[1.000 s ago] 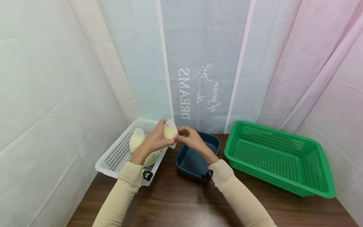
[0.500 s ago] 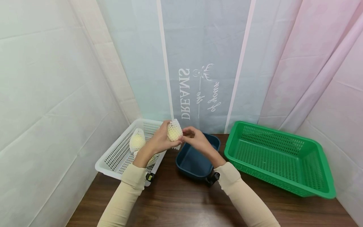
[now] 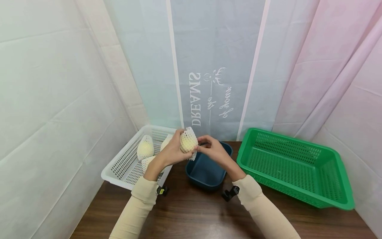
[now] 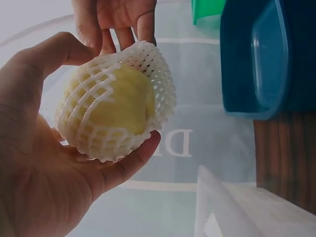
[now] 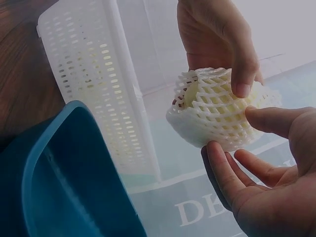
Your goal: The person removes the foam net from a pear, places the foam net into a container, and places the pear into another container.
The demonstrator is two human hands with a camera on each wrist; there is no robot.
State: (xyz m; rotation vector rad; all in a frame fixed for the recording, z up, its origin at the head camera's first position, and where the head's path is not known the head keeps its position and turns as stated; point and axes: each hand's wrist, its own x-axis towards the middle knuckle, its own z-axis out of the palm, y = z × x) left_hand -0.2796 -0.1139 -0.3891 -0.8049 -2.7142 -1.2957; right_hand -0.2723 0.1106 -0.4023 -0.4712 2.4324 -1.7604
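Shifted right since earlier, the yellow fruit (in foam netting) is gripped by the left hand, fingers curled, and pinched by the right hand. It's between white basket, left, and blue bin, right.

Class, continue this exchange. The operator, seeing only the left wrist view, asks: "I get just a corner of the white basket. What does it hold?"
Observer: At least three netted fruits in the head view, some partly hidden.
Operator: Where does the green basket stand?
Observer: On the table, right of the blue basin.
Operator: Some fingers of the right hand are hidden behind the netting. Where do they end?
Observer: The right wrist view shows one fingertip at the netting's edge.
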